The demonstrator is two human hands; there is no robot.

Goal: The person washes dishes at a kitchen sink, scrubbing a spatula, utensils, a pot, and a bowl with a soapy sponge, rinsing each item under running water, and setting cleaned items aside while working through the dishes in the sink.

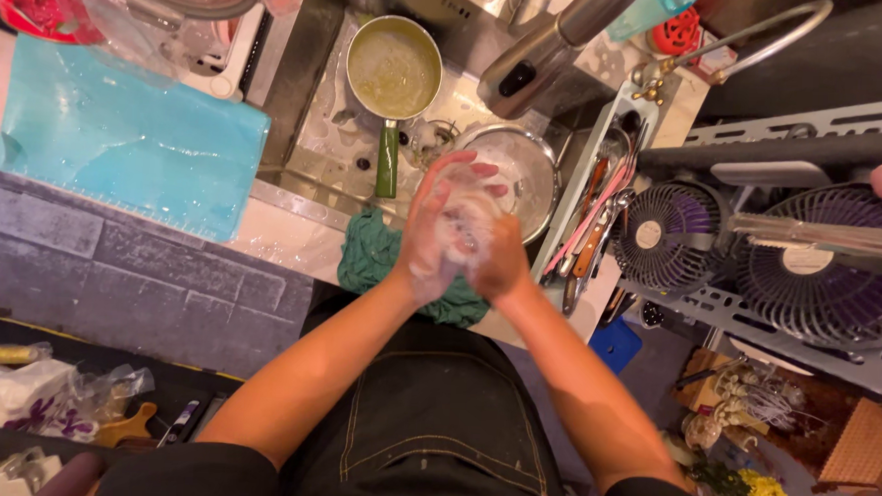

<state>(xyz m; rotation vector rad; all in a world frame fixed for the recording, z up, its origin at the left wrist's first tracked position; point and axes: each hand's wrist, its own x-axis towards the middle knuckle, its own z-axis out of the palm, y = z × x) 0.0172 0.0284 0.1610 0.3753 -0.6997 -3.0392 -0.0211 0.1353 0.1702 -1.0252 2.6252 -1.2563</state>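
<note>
Between the two hands sits a clear, colourless thing [459, 222], glassy or thin plastic, blurred and wet-looking, so its exact kind cannot be told; it seems rounded, and the skin behind it shows through. Its long axis, as far as the blur allows, runs from the near left toward the far right, up toward the sink [308, 123], though which end is open or closed cannot be made out. The left hand [432, 218] wraps it from the left with fingers stretched long over its top, their tips pointing away from the body; the right hand [500, 261] closes around it from the right and below, fingers curled tight against it. Both hands hold it above the near edge of the sink, over a crumpled green cloth [376, 260] that drapes across the edge of the worktop [283, 233]. In the sink, just beyond the hands, lies a steel bowl [524, 167], and to its left a small saucepan with a green handle [392, 77] holding cloudy liquid. A turquoise mat [119, 135] lies on the worktop well to the left.
</note>
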